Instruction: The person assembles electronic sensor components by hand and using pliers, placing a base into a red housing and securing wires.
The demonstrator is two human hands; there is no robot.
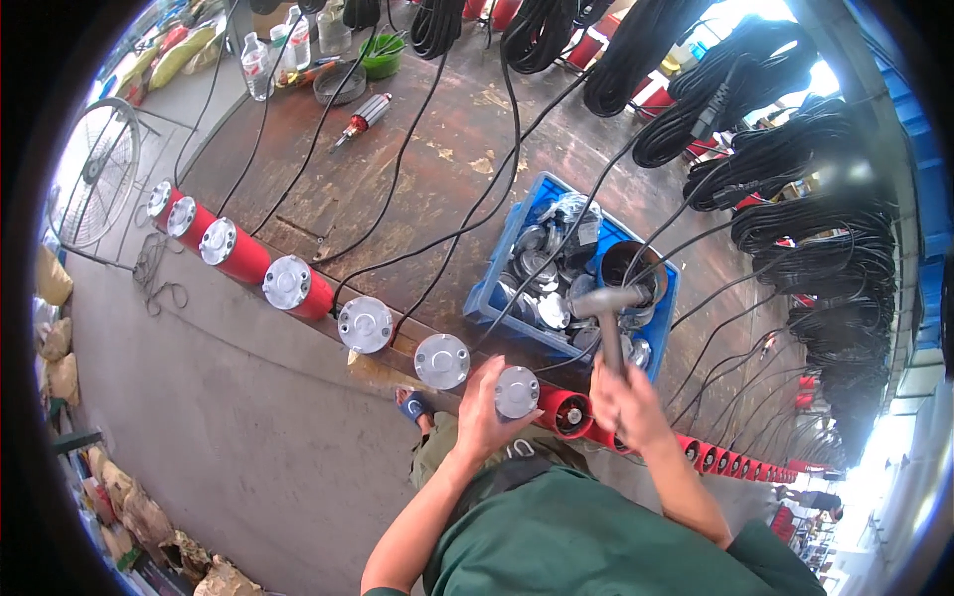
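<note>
My left hand (pixel 481 419) is wrapped round a silver round end cap (pixel 517 392) on the end of a cylinder at the bench edge, thumb and fingers at its sides. My right hand (pixel 628 405) grips a hammer (pixel 613 340) by its handle, the head raised to the right of that cap and slightly blurred. Just right of my left hand, an uncapped red motor housing (pixel 568 414) shows its dark inside with a metal shaft. To the left, a row of red cylinders carries similar caps, the nearest being a silver cap (pixel 442 361).
A blue crate (pixel 487 288) of loose metal caps and a round can stands on the worn bench (pixel 358 189). Black cables cross it to hanging coils (pixel 755 89). A rotor (pixel 366 117), a green bowl (pixel 384 56) and bottles (pixel 256 68) lie farther back. Open red housings (pixel 708 457) continue right.
</note>
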